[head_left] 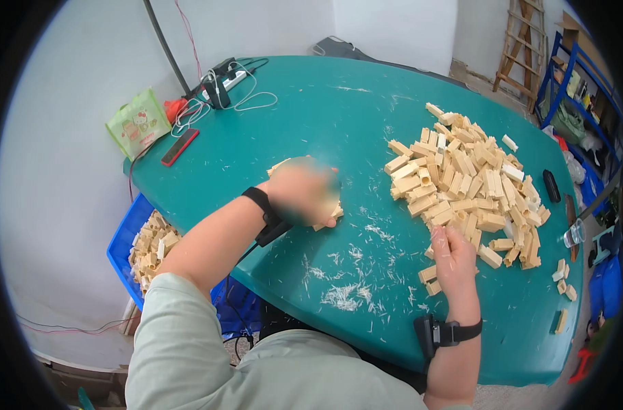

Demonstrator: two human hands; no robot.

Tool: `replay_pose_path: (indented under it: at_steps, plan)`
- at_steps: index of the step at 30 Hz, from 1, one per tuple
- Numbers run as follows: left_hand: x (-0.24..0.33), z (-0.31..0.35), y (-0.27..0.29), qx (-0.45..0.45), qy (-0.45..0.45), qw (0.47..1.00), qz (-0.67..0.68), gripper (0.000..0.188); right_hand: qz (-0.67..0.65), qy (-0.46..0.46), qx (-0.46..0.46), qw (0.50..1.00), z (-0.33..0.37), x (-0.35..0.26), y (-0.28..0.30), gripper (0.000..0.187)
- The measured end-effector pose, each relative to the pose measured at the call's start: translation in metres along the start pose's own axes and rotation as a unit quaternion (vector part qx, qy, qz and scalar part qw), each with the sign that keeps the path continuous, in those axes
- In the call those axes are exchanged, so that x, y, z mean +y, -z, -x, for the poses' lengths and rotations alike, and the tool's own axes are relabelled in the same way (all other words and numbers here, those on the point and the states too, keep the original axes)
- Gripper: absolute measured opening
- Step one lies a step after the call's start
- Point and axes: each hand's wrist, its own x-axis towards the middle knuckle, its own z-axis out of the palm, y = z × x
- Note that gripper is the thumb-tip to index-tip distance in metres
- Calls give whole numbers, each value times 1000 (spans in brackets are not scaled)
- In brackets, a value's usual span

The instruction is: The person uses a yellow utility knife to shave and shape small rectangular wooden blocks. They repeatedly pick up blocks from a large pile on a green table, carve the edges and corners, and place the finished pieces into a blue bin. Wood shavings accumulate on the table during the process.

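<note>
My left hand [301, 193] is over a few cream-coloured hollow blocks on the table, left of the middle. Block ends show past its edges, but blur hides most of its fingers. My right hand [455, 258] is at the near edge of a large heap of the same rectangular blocks [472, 184]. Its thumb and fingers are pinched together; whatever is between them is hidden or too small to name. Two blocks [429, 275] lie just left of it. Thin white shavings [346, 297] are scattered on the table between my hands.
The green table [311, 102] has a power strip [233, 82], cables and a red-edged phone [180, 147] at far left, beside a green bag [139, 123]. A blue crate [125, 236] of blocks stands below left. A clear cup [574, 234] and black object [551, 186] are right.
</note>
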Motion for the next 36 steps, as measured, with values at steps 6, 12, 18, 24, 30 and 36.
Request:
replay_pose_path:
  at_steps: [6,12,18,24,30,36]
  plan:
    - [-27,-8,2,-13,-10,1000,18,99,-23,-24,-3,999,-1,4,2,28]
    - [-115,28,-6,-7,58,997,54,92,-4,-14,-16,1000,-2,17,0,26]
    - [-250,130,-51,0,197,974,112,93,-43,-6,-28,999,-2,33,4,25]
    - [-342,247,-113,-50,414,909,18,87,-111,-35,-24,993,-5,63,0,25]
    - [-341,242,-109,223,369,892,133,56,-85,-99,-25,991,0,49,6,22]
    - [-223,153,-56,374,133,877,270,29,-60,-80,21,995,3,32,-7,19]
